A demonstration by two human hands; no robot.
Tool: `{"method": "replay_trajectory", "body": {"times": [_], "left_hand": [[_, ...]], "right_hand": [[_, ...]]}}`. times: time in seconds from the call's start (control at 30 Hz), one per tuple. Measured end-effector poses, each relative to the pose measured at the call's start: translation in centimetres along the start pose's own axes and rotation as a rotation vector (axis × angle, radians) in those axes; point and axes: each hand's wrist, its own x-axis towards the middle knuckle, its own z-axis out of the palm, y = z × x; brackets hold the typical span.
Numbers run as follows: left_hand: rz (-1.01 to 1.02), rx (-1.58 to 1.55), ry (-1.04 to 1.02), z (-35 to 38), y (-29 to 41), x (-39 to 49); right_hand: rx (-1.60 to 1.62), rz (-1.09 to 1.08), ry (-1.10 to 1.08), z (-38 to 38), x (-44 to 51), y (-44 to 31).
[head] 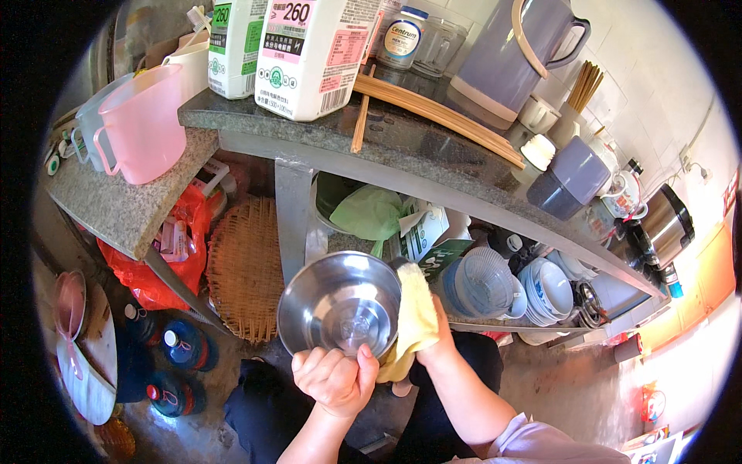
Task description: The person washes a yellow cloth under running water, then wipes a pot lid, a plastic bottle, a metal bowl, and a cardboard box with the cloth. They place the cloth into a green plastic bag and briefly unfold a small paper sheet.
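Observation:
A shiny stainless steel pot (310, 296) is held up in front of me, its open mouth towards my view. The near rim is in the grip of my left hand (336, 377), with the thumb reaching over the edge. My right hand (437, 336) holds a yellow cloth (418, 310) against the pot's right outer side. Part of the cloth hangs below the pot, behind my left thumb. Most of my right fingers are hidden by the cloth. The pot's inside shows no contents.
A dark stone counter (232, 119) carries white cartons (313, 87), chopsticks (440, 116) and a large jug (504, 64). A pink plastic jug (145, 127) stands left. Below are a green bag (368, 211), bowls (545, 290), a woven basket (243, 272) and blue bottles (188, 345).

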Motion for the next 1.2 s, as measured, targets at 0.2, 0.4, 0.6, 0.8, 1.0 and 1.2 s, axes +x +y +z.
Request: {"method": "replay_trajectory", "body": {"times": [0.2, 0.4, 0.6, 0.8, 1.0, 1.2], "left_hand": [[-0.501, -0.139, 0.190, 0.4, -0.8, 0.1], [-0.437, -0.413, 0.289, -0.3, -1.7, 0.8], [0.009, -0.460, 0.108, -0.8, -2.2, 1.0], [-0.091, -0.531, -0.003, -0.4, -3.2, 2.2], [-0.014, -0.003, -0.112, 0.0, -0.3, 1.0], [0.153, 0.004, -0.051, -0.7, -0.4, 0.8]], "right_hand": [[-0.741, -0.937, -0.024, 0.1, -2.9, 2.2], [-0.419, -0.977, 0.053, -0.8, -5.1, 3.0], [-0.357, -0.492, 0.019, -3.7, -2.7, -2.6], [0.005, -0.472, -0.021, -4.1, -2.3, -2.5], [-0.160, -0.604, 0.195, -2.4, -4.0, -1.2], [-0.316, -0.320, -0.013, -2.3, -4.8, -1.7]]}}
